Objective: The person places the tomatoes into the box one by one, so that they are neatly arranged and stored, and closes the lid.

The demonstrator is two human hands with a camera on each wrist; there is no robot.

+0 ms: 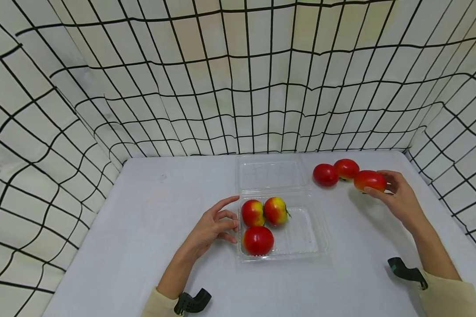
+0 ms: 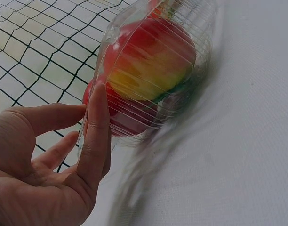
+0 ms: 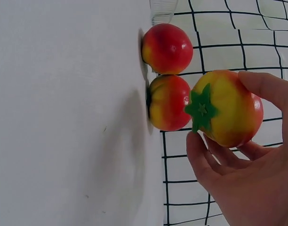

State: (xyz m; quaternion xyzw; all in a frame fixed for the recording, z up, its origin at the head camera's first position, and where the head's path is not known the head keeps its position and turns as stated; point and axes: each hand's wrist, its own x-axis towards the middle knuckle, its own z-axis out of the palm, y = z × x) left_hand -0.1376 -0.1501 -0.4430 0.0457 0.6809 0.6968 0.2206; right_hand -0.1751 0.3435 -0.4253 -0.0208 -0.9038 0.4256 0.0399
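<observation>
My right hand [image 1: 400, 198] grips a red and yellow toy tomato [image 3: 228, 110] with a green star-shaped calyx, held up off the table. Beside it, two more tomatoes [image 1: 325, 175] [image 3: 168, 49] rest on the table. My left hand [image 1: 214, 226] is at the left side of an open clear plastic box [image 1: 301, 229], its thumb and fingers [image 2: 98, 127] pinching the rim. Inside the box, at its left, sit three tomatoes [image 1: 258, 241], two showing yellow patches. The left wrist view shows them through the ribbed plastic wall.
The box's clear lid [image 1: 271, 174] lies folded back toward the far edge of the white table [image 1: 150, 211]. Black netting [image 1: 251, 91] over pale walls encloses the back and both sides. Dark wrist mounts [image 1: 192, 301] stick out near both sleeves.
</observation>
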